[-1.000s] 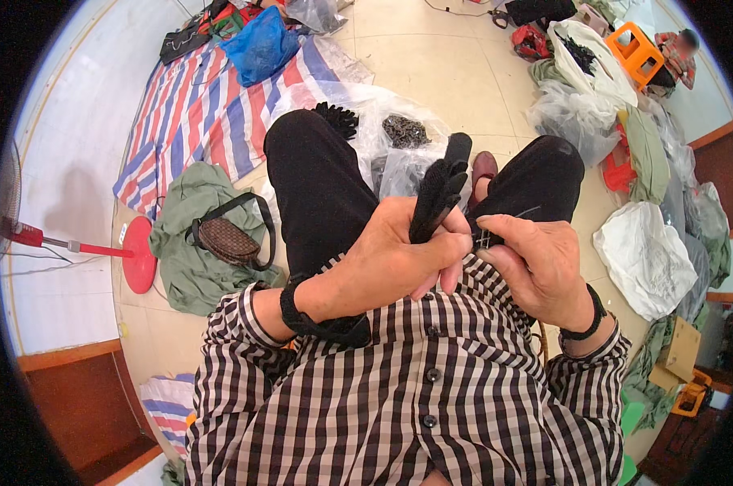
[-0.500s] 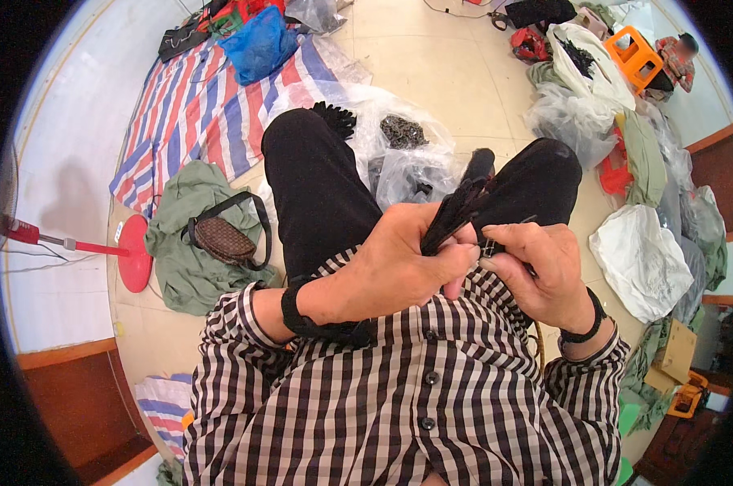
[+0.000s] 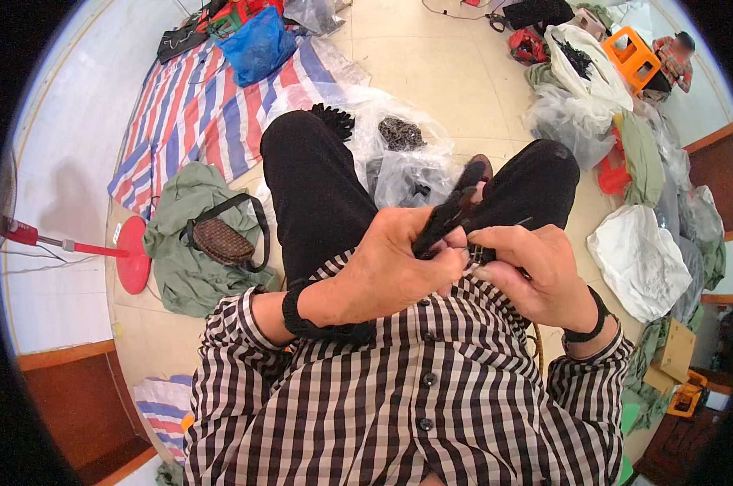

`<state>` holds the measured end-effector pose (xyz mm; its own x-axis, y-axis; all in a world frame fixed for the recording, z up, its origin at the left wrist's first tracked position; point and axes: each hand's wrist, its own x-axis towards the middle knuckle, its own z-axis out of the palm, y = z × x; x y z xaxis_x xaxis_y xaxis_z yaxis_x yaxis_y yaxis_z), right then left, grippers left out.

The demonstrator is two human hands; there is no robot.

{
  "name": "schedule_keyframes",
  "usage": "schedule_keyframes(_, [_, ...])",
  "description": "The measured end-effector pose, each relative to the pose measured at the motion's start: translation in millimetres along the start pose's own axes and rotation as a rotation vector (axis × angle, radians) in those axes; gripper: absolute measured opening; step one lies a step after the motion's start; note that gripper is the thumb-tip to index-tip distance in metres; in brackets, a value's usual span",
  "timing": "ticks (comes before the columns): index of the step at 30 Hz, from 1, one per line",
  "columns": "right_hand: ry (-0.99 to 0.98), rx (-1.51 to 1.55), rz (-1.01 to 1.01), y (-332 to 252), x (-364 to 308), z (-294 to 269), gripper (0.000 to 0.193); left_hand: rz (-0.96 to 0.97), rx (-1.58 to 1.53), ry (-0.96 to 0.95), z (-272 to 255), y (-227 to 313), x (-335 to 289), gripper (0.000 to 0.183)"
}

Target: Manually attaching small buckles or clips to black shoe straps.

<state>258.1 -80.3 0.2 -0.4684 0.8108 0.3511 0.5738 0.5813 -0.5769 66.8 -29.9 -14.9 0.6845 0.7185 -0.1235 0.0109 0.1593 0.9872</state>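
Note:
Above my lap, my left hand point(image 3: 395, 257) is closed around a bundle of flat black straps point(image 3: 451, 212) that slants up and away between my knees. Close beside its thumb, my right hand point(image 3: 536, 267) pinches a small dark piece point(image 3: 481, 254) with thin metal bars, which looks like a buckle. Fingertips of both hands nearly meet there, so it is hard to see whether a strap passes through it. Between my legs lies a clear plastic bag point(image 3: 435, 158), with a heap of small dark metallic pieces point(image 3: 400, 134) on it. Near my left knee is a bunch of black strips point(image 3: 331, 121).
A striped tarp point(image 3: 212, 121) with a blue bag point(image 3: 257, 47) lies front left. Green cloth carries a brown pouch point(image 3: 225, 241), beside a red round stand base point(image 3: 131, 255). White sacks point(image 3: 641, 259) and an orange stool point(image 3: 629, 57) line the right; another person sits far right.
Both hands have shifted slightly left together, with the small buckle now closer to the left fingertips. The black straps have tilted a little and their far end hangs lower.

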Motion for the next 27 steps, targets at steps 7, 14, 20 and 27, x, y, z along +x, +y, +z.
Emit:
schedule_keyframes(7, [-0.058, 0.247, 0.175, 3.0, 4.5, -6.1, 0.022, 0.021, -0.053, -0.028, -4.6, -1.8, -5.0, 0.004])
schedule_keyframes(14, [-0.048, 0.359, 0.245, 8.0, 7.3, -3.1, 0.011, -0.052, -0.077, -0.023, -4.9, 5.0, -4.3, 0.005])
schedule_keyframes(20, [-0.073, 0.364, 0.258, 10.0, 8.2, -5.2, 0.013, -0.054, -0.159, -0.079, -11.8, -1.9, -1.3, 0.008])
schedule_keyframes(27, [-0.088, 0.331, 0.296, 4.8, 5.4, -7.2, 0.02, -0.033, -0.265, -0.153, -14.6, -5.4, 2.7, 0.012])
